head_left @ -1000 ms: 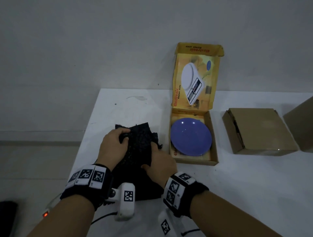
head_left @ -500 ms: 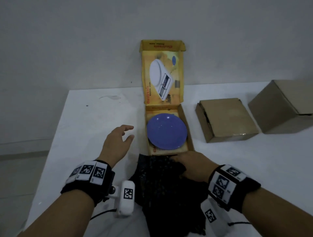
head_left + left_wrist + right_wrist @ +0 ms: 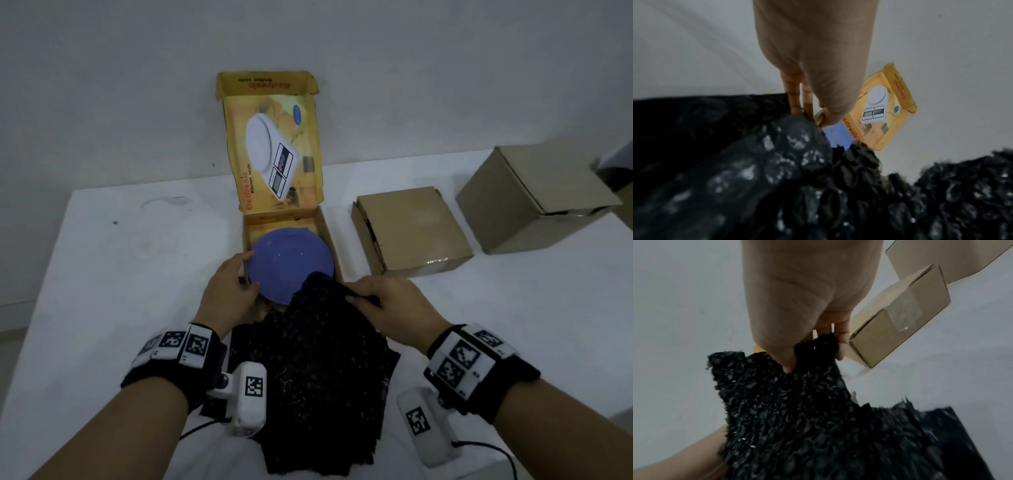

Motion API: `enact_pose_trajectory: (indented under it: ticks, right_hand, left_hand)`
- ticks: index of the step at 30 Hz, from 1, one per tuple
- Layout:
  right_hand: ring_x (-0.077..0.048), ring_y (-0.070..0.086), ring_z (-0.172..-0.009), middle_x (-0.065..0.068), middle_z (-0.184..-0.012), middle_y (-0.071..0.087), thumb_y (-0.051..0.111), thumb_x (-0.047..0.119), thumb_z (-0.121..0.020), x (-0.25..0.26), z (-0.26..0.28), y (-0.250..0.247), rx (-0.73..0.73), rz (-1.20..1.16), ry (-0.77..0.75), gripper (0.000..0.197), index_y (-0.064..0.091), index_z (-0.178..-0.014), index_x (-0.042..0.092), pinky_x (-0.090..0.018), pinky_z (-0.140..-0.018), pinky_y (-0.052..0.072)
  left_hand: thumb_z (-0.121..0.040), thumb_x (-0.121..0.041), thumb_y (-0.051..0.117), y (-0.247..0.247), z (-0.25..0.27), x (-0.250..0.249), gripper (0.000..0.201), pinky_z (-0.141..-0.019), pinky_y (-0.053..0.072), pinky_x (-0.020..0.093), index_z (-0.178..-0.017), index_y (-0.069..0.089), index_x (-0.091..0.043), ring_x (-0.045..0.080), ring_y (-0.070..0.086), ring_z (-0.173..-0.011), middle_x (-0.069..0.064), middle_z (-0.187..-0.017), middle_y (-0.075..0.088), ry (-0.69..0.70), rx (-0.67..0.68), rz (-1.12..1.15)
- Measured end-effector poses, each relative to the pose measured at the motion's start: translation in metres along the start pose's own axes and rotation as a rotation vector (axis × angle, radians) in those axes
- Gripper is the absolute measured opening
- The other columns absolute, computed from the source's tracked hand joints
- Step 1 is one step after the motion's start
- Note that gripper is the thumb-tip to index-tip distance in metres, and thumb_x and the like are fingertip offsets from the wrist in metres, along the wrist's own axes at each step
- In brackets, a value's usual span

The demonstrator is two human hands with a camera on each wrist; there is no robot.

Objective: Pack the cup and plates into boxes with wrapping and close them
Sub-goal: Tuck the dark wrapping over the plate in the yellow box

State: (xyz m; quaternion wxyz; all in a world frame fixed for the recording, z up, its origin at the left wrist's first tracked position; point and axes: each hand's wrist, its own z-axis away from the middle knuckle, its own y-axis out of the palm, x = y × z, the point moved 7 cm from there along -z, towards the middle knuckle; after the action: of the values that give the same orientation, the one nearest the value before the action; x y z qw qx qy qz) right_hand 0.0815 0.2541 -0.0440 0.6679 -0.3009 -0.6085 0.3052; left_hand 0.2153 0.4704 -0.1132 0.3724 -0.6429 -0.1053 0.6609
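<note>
On the smooth white table (image 3: 102, 274), the left hand (image 3: 226, 291) grips the left rim of one round, glossy blue plate (image 3: 291, 263), thumb on top and fingers curled under the edge. The plate is tilted up at its near side, still within the open yellow cardboard box (image 3: 327, 236), whose printed lid (image 3: 274, 147) stands upright against the wall. Just right of that hand, a crinkly black bubble wrap sheet (image 3: 315, 359) spreads toward the person, its far edge lapping over the plate's near rim. The right hand (image 3: 394, 308) pinches the sheet's top right corner between thumb and curled fingers. Farther right stand two plain brown cardboard boxes: a flat box (image 3: 411, 229) with clear tape on its near side, flaps closed, and a taller box (image 3: 534, 198) near the table's far right, its lid down.
</note>
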Motion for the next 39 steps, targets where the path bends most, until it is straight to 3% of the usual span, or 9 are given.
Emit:
enact_pose_trajectory:
  ticks: [2,5,8,12,16,20,27,34,39]
  right_hand:
    - [-0.006,0.067,-0.087,0.006,-0.108,0.07,0.045,0.006,-0.092,-0.001,-0.008,-0.009,-0.006,-0.132,0.018,0.042,0.067,-0.116,0.032,-0.025,-0.078,0.055]
    - [0.006,0.057,-0.058,-0.002,-0.086,0.063,0.034,-0.007,-0.092,-0.006,-0.024,-0.024,-0.155,-0.378,0.165,0.045,0.07,-0.09,0.019,-0.009,-0.053,0.043]
    - [-0.008,0.052,-0.06,0.0,-0.07,0.052,0.052,0.012,-0.092,-0.011,-0.04,-0.026,-0.282,-0.439,0.273,0.015,0.055,-0.078,0.013,-0.024,-0.053,0.041]
    - [-0.018,0.044,-0.064,-0.003,-0.07,0.041,0.066,0.009,-0.08,-0.004,-0.058,-0.016,-0.226,-0.109,0.187,0.043,0.029,-0.061,0.021,-0.03,-0.061,0.035]
    - [-0.02,0.056,-0.087,-0.006,-0.094,0.06,0.043,-0.008,-0.077,-0.002,-0.068,-0.008,-0.181,-0.105,0.138,0.032,0.059,-0.088,0.018,-0.031,-0.08,0.048]
    - [-0.017,0.048,-0.089,-0.001,-0.106,0.041,0.062,0.01,-0.082,0.003,-0.074,-0.004,-0.053,-0.014,0.105,0.035,0.056,-0.116,0.015,-0.022,-0.078,0.04]
    - [-0.037,0.057,-0.097,-0.016,-0.121,0.048,0.045,0.0,-0.088,-0.012,-0.083,-0.001,-0.018,0.228,0.115,0.027,0.059,-0.11,0.007,-0.046,-0.082,0.049]
    - [-0.019,0.046,-0.051,0.004,-0.06,0.047,0.034,0.044,-0.098,0.016,-0.09,0.005,-0.01,0.079,0.05,0.03,0.033,-0.113,0.017,-0.031,-0.046,0.033]
    - [-0.013,0.035,-0.052,0.002,-0.063,0.037,0.032,0.026,-0.09,0.021,-0.085,0.017,0.05,-0.161,0.014,0.014,0.031,-0.089,0.012,-0.029,-0.05,0.024]
  left_hand:
    - [-0.085,-0.017,0.063,-0.001,-0.001,0.001,0.051,-0.093,0.047,0.041,-0.133,0.048,-0.024,0.028,0.057,-0.111,0.006,-0.136,0.052,-0.003,-0.013,0.001]
    - [-0.083,-0.017,0.064,-0.002,-0.001,0.001,0.047,-0.085,0.05,0.038,-0.128,0.051,-0.027,0.025,0.061,-0.097,0.005,-0.129,0.055,0.002,-0.035,-0.002]
    - [-0.08,-0.014,0.062,-0.003,-0.002,0.0,0.047,-0.086,0.05,0.039,-0.123,0.052,-0.028,0.026,0.06,-0.099,0.004,-0.129,0.052,-0.014,-0.056,-0.007]
    - [-0.084,-0.014,0.062,-0.002,-0.011,-0.008,0.044,-0.094,0.043,0.039,-0.127,0.051,-0.016,0.032,0.054,-0.113,0.01,-0.138,0.043,0.025,-0.088,-0.075]
    - [-0.088,-0.01,0.058,0.0,-0.025,-0.015,0.046,-0.098,0.039,0.04,-0.132,0.047,-0.01,0.033,0.044,-0.125,0.015,-0.139,0.042,0.078,-0.084,-0.112]
    - [-0.093,-0.013,0.047,0.008,-0.032,-0.001,0.053,-0.103,0.038,0.048,-0.144,0.034,-0.019,0.035,0.044,-0.124,0.013,-0.142,0.044,0.044,-0.072,-0.131]
    - [-0.094,-0.016,0.038,0.006,-0.026,0.002,0.056,-0.105,0.036,0.049,-0.148,0.026,-0.02,0.033,0.041,-0.127,0.012,-0.143,0.043,0.007,-0.112,-0.121]
    - [-0.085,-0.04,0.028,0.003,-0.03,0.007,0.066,-0.102,0.039,0.05,-0.149,0.024,-0.024,0.035,0.047,-0.122,0.011,-0.139,0.049,-0.003,-0.09,-0.097]
    - [-0.085,-0.036,0.027,0.002,-0.027,0.003,0.066,-0.102,0.036,0.047,-0.149,0.024,-0.021,0.038,0.046,-0.119,0.015,-0.138,0.049,-0.003,-0.095,-0.128]
